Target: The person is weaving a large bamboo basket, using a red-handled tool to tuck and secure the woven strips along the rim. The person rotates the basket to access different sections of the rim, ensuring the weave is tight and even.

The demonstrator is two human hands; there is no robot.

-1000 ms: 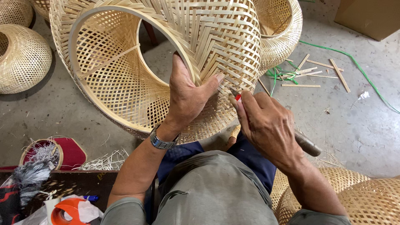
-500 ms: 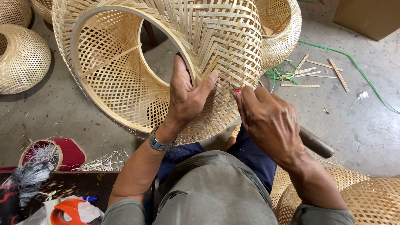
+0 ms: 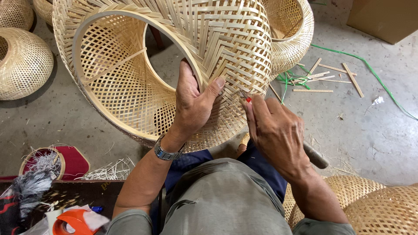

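Basket [image 3: 235,39], large and woven from pale bamboo strips, lies tilted on its side against the person's lap, its open round mouth facing left and its herringbone wall turned up toward the camera. The left hand [image 3: 193,104] grips the basket's rim, fingers curled inside the opening and thumb pressed flat on the outer weave; a metal watch [image 3: 166,151] sits on that wrist. The right hand [image 3: 276,130] is closed around a tool [image 3: 315,156] with a dark handle that sticks out behind the palm, and its tip, marked with a small red spot, touches the weave just beside the left thumb. The person sits above a grey concrete floor [image 3: 374,130], wearing grey trousers. On the floor to the right lie loose bamboo strips [image 3: 324,78] and a thin green cord [image 3: 370,72], well apart from the hands. A second basket [image 3: 289,39] stands right behind the first one, touching it. Another rounded basket [image 3: 21,63] rests at the far left, and two more [image 3: 374,206] sit at the lower right, near the right elbow. At the lower left are a red round object [image 3: 74,163], a bundle of pale fibres [image 3: 109,169] and an orange tape dispenser [image 3: 72,219].
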